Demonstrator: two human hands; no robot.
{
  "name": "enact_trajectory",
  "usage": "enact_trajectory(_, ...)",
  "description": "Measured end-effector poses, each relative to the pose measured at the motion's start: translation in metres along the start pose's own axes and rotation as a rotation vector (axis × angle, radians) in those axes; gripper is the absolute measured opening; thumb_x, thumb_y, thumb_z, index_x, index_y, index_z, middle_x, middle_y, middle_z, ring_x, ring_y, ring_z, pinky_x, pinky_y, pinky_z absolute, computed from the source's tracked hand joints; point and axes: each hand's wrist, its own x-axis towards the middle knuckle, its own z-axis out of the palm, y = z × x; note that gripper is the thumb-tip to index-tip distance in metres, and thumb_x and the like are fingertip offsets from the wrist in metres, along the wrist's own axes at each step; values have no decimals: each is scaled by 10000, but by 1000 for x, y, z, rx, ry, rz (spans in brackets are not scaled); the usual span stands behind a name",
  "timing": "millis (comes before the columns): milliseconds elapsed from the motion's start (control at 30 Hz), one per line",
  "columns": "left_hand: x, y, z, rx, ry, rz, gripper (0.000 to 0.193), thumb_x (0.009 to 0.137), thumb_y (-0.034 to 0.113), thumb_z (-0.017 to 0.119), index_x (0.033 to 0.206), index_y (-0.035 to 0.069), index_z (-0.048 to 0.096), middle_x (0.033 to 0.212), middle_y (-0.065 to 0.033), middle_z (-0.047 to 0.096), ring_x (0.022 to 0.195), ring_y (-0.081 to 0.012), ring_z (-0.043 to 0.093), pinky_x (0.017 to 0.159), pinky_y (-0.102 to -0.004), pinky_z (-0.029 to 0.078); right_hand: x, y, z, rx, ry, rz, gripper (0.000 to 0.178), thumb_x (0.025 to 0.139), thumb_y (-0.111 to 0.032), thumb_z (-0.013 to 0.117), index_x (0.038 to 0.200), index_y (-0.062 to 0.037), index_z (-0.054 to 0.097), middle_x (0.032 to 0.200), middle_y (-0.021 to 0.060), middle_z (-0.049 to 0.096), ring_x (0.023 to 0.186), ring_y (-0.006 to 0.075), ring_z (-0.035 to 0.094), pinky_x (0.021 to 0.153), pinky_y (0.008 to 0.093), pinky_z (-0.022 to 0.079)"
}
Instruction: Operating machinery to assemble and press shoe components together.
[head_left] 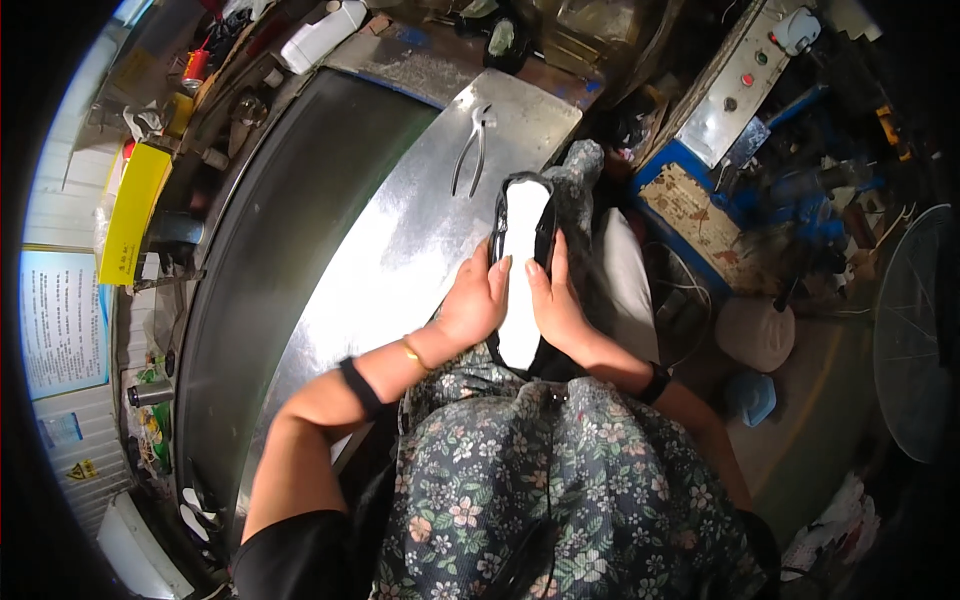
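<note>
A black shoe upper with a white insole (522, 290) facing up lies lengthwise over my lap, its black edge gathered around the white. My left hand (473, 300) grips its left side, thumb along the edge. From the right side my right hand (556, 310) holds it too, thumb on the rim and fingers curled underneath. Beyond my hands, a pair of metal pliers (471, 150) rests with its handles toward me on the shiny metal tabletop (370, 240). A floral apron (560, 480) covers my lap.
A dark conveyor belt (270, 190) curves along the left of the metal top. To the right stands a blue-framed machine (690, 220) below a control panel with buttons (745, 80). A pinkish container (755, 333) and a light blue tub (750, 397) sit on the floor.
</note>
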Motion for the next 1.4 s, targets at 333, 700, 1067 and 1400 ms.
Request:
enact_trajectory(333,99,-2,-6,-1044,-165,-483,739,1027,595,232,1283,-17,557,1197,-133,634,1102,-220,587,1016,-334,421,74,-5,-65,265,-98,246,609,1036,-521,352,1185,19,591,1101,90,652,987,175,587,885,341,451)
enact_trajectory(700,137,27,-4,401,-129,-34,443,993,331,390,986,-27,651,909,-178,709,779,-299,673,784,-432,516,131,-56,-21,-588,276,-203,338,1000,-280,406,982,-26,629,980,222,665,943,424,618,809,482,497)
enact_trajectory(1067,98,-52,-45,-1429,501,-738,372,992,298,369,907,45,628,828,-125,688,784,-308,661,811,-468,543,-1,-57,-12,-442,-268,-309,887,729,-387,827,1454,-120,392,1314,241,438,1225,417,462,1031,450,404)
enact_trajectory(1400,11,24,-1,-31,-224,329,371,864,134,674,1211,19,615,1361,-203,527,1270,-359,501,1082,-423,388,-4,-113,-234,217,265,-168,647,816,-48,709,1418,-1,476,1323,83,567,1119,124,553,972,280,431)
